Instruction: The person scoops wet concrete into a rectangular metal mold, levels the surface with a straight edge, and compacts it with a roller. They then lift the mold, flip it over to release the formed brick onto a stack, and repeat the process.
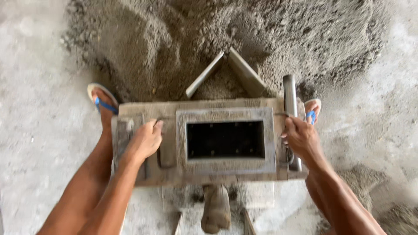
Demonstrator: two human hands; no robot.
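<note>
A dusty metal block mould with an empty dark rectangular cavity sits on a board between my feet. My left hand grips the handle on its left side. My right hand is closed around the metal handle on its right side. Two flat slats lean together in a peak just beyond the mould, stuck in the sand mix.
A big heap of grey sand mix lies beyond the mould. My feet in blue-strapped sandals stand on either side. A worn wooden-looking piece sticks out below the mould. Pale concrete floor surrounds everything.
</note>
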